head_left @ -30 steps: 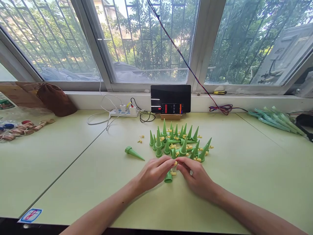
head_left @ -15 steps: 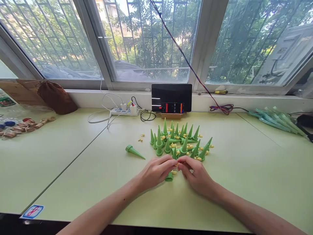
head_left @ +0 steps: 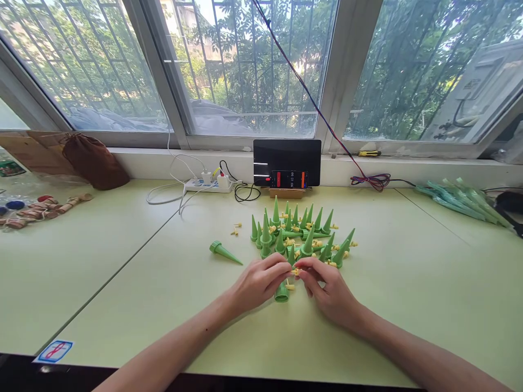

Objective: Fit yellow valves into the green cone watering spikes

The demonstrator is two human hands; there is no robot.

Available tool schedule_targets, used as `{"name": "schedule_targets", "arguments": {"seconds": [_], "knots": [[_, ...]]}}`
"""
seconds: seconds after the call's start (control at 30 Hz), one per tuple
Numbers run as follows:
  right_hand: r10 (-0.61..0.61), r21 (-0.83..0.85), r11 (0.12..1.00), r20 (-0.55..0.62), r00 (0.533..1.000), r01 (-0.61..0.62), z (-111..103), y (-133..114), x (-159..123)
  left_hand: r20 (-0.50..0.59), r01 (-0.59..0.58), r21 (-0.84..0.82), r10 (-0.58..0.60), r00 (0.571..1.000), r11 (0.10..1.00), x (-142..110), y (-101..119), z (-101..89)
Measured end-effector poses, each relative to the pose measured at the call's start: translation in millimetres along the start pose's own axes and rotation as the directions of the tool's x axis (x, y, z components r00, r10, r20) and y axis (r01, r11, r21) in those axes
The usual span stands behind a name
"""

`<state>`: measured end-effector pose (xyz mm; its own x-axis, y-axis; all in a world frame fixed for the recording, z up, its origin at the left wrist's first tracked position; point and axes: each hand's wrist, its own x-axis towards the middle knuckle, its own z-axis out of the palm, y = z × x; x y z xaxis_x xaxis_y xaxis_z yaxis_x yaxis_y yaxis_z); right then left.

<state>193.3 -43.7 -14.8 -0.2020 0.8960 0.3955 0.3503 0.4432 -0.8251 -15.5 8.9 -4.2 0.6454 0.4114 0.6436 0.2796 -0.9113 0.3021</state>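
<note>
From here I see the left hand [head_left: 257, 282] and the right hand [head_left: 330, 286] meeting at the fingertips, each nearly closed in a pinch on a small yellow piece [head_left: 296, 271]. Just beneath them, a green cone [head_left: 281, 295] lies on the counter [head_left: 134, 305], open end toward the person, a yellow fitting [head_left: 290, 287] at its side. Beyond the hands crowd more green cones [head_left: 308, 245]; a loose cone [head_left: 224, 251] lies left of them.

green cones [head_left: 308, 242], yellow fittings [head_left: 290, 287] — pale green tabletop [head_left: 134, 305], brown bag [head_left: 90, 163], red-and-blue cable [head_left: 362, 177]
</note>
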Motion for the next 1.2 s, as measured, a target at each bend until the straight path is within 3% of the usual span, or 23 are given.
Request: {"name": "schedule_targets", "arguments": {"seconds": [0.43,0.63,0.83,1.2], "knots": [[-0.020,-0.019,1.000,0.005,1.000,0.020,-0.3,-3.4,0.8,-0.001,-0.014,0.035,0.014,1.000,0.999,1.0,1.3,0.4],[-0.024,0.008,1.000,-0.100,0.995,0.025,-1.3,-0.9,0.3,-0.052,0.043,0.088,-0.039,0.998,0.995,2.6,1.2,-2.0],[-0.019,0.026,0.999,-0.165,0.986,0.024,-2.0,0.1,-0.5,0.142,0.105,0.109,-0.120,0.983,0.989,0.5,2.3,-3.0],[-0.019,0.036,0.999,-0.165,0.986,0.025,-1.5,0.9,-0.2,0.412,0.319,0.145,-0.350,0.841,0.937,6.9,7.6,-9.5]]}}
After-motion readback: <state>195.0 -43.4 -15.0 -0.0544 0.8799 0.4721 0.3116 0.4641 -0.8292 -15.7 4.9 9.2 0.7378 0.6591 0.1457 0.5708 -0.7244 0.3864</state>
